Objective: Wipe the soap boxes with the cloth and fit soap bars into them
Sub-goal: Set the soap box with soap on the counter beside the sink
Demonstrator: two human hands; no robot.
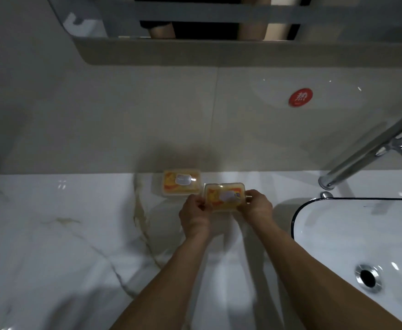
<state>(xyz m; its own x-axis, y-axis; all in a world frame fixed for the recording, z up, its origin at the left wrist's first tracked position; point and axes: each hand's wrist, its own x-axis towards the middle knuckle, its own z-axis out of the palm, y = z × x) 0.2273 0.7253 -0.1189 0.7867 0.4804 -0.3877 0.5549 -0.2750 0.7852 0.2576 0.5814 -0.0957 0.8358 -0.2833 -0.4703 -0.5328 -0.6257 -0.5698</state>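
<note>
Two clear plastic soap boxes with orange-yellow soap inside and a pale label on top are on the white marble counter (52,234). One soap box (181,181) stands against the back wall. I hold the second soap box (224,196) just in front and to the right of it. My left hand (195,215) grips its left end and my right hand (258,207) grips its right end. No cloth is in view.
A white basin (338,225) with a dark rim and a metal drain (368,278) lies at the right. A chrome tap (371,151) reaches over it. A red round sticker (300,97) is on the tiled wall. A mirror shelf runs above.
</note>
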